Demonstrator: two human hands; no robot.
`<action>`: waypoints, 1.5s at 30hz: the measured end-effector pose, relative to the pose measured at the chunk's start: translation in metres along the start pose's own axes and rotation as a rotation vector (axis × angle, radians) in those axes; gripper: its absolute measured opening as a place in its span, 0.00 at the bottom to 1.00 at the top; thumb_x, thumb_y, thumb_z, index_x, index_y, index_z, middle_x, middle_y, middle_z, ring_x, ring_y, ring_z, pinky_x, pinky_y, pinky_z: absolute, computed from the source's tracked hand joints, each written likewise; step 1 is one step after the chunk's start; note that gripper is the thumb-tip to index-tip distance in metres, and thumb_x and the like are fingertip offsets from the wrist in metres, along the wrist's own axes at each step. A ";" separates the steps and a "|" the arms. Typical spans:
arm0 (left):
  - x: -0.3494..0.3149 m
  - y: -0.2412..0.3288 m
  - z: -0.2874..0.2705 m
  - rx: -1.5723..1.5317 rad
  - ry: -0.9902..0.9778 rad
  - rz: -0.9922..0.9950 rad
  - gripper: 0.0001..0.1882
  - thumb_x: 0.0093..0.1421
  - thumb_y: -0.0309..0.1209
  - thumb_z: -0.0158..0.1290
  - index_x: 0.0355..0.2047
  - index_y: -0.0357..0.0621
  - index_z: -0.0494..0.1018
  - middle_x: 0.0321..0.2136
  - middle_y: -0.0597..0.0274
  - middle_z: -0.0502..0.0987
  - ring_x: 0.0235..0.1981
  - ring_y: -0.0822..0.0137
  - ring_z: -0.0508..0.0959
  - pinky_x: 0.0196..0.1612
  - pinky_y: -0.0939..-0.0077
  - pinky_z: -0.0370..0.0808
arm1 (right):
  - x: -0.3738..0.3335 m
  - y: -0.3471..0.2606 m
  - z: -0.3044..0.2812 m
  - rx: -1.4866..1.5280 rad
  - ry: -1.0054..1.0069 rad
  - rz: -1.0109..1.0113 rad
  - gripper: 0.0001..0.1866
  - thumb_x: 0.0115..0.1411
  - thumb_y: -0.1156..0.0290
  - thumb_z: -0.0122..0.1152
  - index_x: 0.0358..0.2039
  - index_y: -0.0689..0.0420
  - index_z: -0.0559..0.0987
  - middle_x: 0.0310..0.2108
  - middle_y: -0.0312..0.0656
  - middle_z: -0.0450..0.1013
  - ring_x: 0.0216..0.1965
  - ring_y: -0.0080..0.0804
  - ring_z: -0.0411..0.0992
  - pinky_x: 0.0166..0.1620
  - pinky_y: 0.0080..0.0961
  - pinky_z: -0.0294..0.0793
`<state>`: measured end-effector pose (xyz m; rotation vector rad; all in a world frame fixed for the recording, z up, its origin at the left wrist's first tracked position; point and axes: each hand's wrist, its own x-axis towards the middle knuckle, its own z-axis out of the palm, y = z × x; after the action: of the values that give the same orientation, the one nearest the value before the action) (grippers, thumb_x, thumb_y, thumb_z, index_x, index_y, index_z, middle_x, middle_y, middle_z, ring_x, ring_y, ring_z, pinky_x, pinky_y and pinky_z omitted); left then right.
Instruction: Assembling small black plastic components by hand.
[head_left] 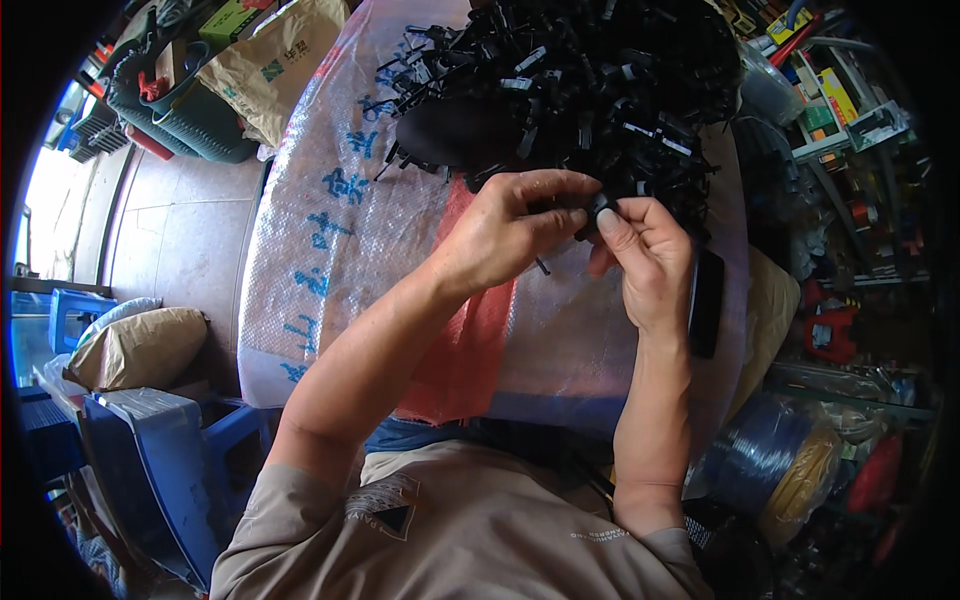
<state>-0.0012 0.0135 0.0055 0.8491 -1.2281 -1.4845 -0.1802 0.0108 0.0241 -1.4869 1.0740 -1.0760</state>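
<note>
Both hands meet over the table, pinching one small black plastic part [600, 204] between their fingertips. My left hand [505, 225] grips it from the left with thumb and forefinger. From the right, my right hand [655, 265] presses its thumb on the same part. Fingers hide much of it, so its exact kind cannot be made out. A thin dark stem [543, 266] shows below my left hand. Just beyond lies a large heap of black plastic pieces [600, 85], some with pale labels. A smooth, dark rounded object [455, 132] sits at the heap's near left.
A woven plastic sack [350, 260] with a red stripe covers the table. A black phone-like slab [707, 305] lies by my right wrist. Blue stools [150, 440] and a paper sack [140, 348] stand left. Wrapped coils [765, 455] and cluttered shelves [845, 130] crowd the right.
</note>
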 end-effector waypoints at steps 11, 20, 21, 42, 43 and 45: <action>-0.002 -0.002 0.007 0.392 0.031 0.166 0.14 0.57 0.31 0.53 0.37 0.31 0.74 0.26 0.43 0.76 0.27 0.56 0.80 0.32 0.68 0.74 | -0.006 -0.002 0.000 -0.103 -0.056 -0.054 0.03 0.62 0.77 0.54 0.31 0.63 0.74 0.21 0.36 0.74 0.20 0.18 0.72 0.25 0.15 0.72; 0.006 -0.009 -0.007 -0.658 -0.127 -0.117 0.12 0.63 0.30 0.50 0.42 0.33 0.73 0.27 0.62 0.75 0.17 0.76 0.66 0.19 0.82 0.61 | -0.008 0.005 0.013 -0.020 -0.004 -0.201 0.08 0.62 0.74 0.59 0.41 0.62 0.75 0.32 0.35 0.74 0.33 0.17 0.72 0.39 0.12 0.70; 0.006 -0.007 -0.006 -0.660 -0.126 -0.117 0.12 0.63 0.30 0.50 0.42 0.33 0.73 0.27 0.62 0.75 0.17 0.76 0.66 0.19 0.82 0.61 | -0.012 0.012 0.013 -0.032 -0.058 -0.183 0.09 0.62 0.75 0.58 0.42 0.62 0.74 0.33 0.36 0.74 0.32 0.19 0.72 0.38 0.14 0.72; -0.002 -0.004 0.009 0.105 0.013 0.121 0.07 0.63 0.25 0.50 0.40 0.36 0.72 0.30 0.65 0.77 0.32 0.79 0.73 0.35 0.83 0.72 | -0.002 0.026 0.007 0.151 0.031 -0.180 0.07 0.64 0.73 0.54 0.40 0.62 0.75 0.27 0.33 0.70 0.27 0.17 0.66 0.33 0.14 0.66; -0.002 -0.006 0.009 0.119 0.024 0.144 0.06 0.63 0.25 0.50 0.39 0.36 0.72 0.29 0.65 0.77 0.31 0.79 0.74 0.34 0.83 0.72 | -0.002 0.024 0.008 0.197 0.019 -0.155 0.07 0.64 0.75 0.54 0.40 0.63 0.74 0.27 0.33 0.71 0.28 0.17 0.67 0.33 0.14 0.66; -0.003 -0.008 0.009 0.133 0.036 0.165 0.06 0.62 0.24 0.50 0.38 0.36 0.72 0.29 0.64 0.77 0.30 0.79 0.74 0.33 0.83 0.72 | -0.001 0.027 0.009 0.201 0.014 -0.159 0.07 0.63 0.76 0.53 0.40 0.63 0.74 0.27 0.33 0.71 0.28 0.18 0.67 0.33 0.15 0.67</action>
<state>-0.0103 0.0184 0.0000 0.8370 -1.3482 -1.2616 -0.1746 0.0099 -0.0034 -1.4217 0.8413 -1.2681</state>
